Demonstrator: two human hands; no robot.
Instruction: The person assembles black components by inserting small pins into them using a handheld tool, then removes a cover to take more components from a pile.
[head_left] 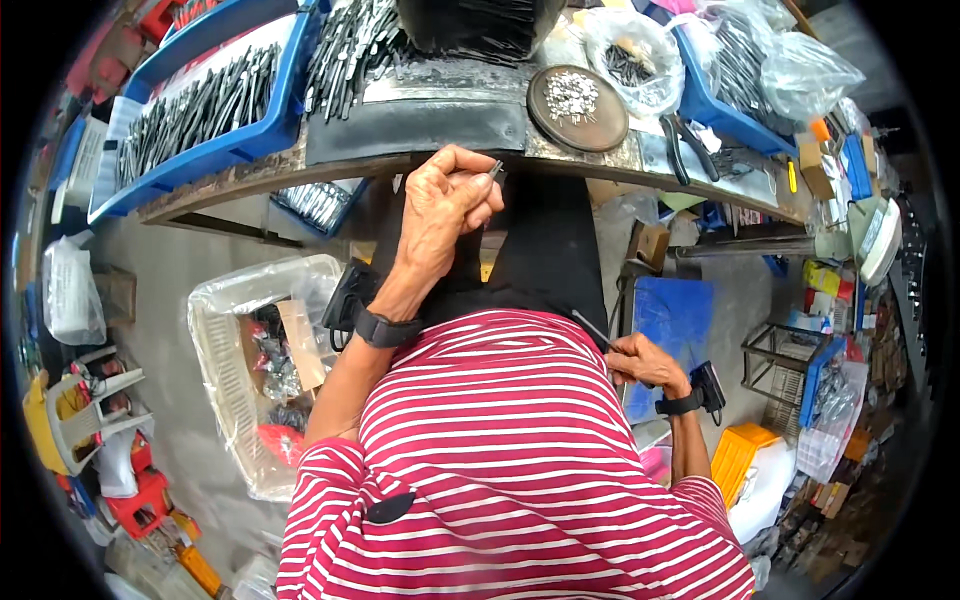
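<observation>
My left hand (435, 215) is raised just short of the bench's front edge. Its thumb and forefinger pinch a small grey metal piece (496, 169). Down at my right side, my right hand (648, 362) is closed around a thin grey metal rod (591, 327), which points up and to the left. What kind of tool the rod belongs to cannot be told. Nearest the left hand lies a dark flat mat (415, 132) on the bench. A round brown dish (553, 128) to its right holds many tiny silvery parts (572, 96).
A blue tray (190, 160) of dark slender metal pieces stands at the bench's left. Black-handled pliers (676, 150) lie right of the dish, near another blue bin (735, 120). On the floor at left sits a plastic-lined white basket (205, 350); a blue panel (680, 310) is at right.
</observation>
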